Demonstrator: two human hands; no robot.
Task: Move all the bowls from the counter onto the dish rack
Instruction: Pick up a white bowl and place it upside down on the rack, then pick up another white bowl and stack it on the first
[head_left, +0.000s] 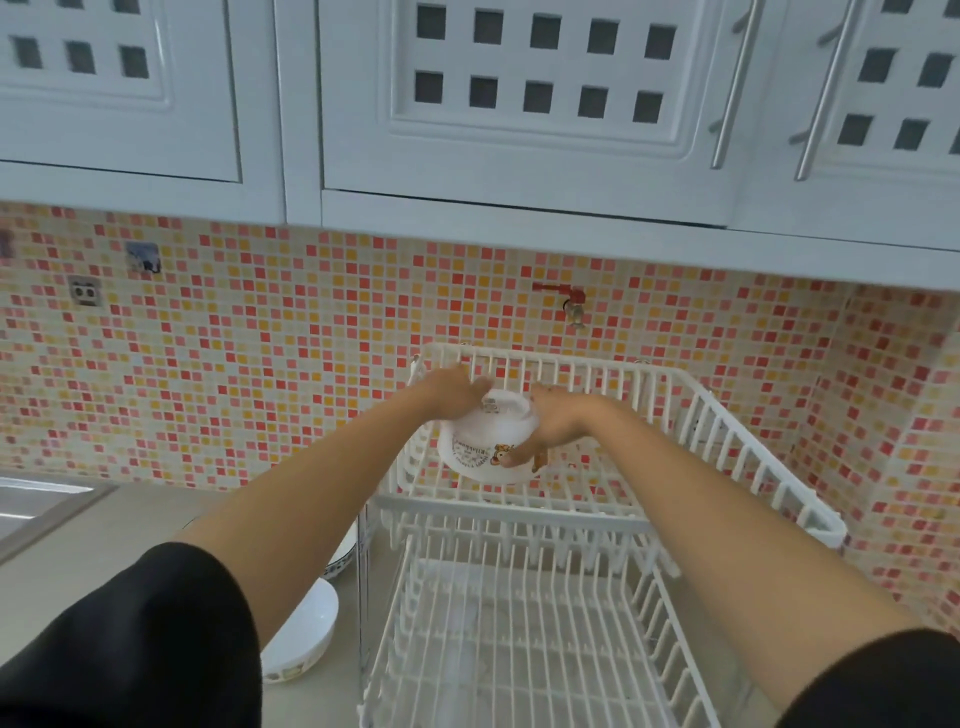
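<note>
**Bowl goes upside down into the top rack, two more wait on the counter**

A person's black sleeves fill the bottom corners of the view, with both bare forearms reaching forward over the white wire dish rack. Its lower tier appears to hold nothing. To the left of the rack, on the beige counter, a plain white bowl sits partly hidden under the left arm, and the edge of a second bowl with a dark rim pattern shows just behind it. Both are yet to be moved.

Further out, over the back left corner of the upper tier, the two hands hold a white bowl with a cartoon bear print, turned base-up and tilted. The left hand is cupped over the base and far side. The right hand presses the near right side, fingers spread down across the print. Whether the rim already touches the wires cannot be told.

The chief risk appears to be release on a tilt: a rim set unevenly across the wires could rock or slide, knocking the rack's side. A smooth, possibly wet glaze could also slip between the palms. Behind the rack, a red-handled tap juts from the tiled wall.
</note>
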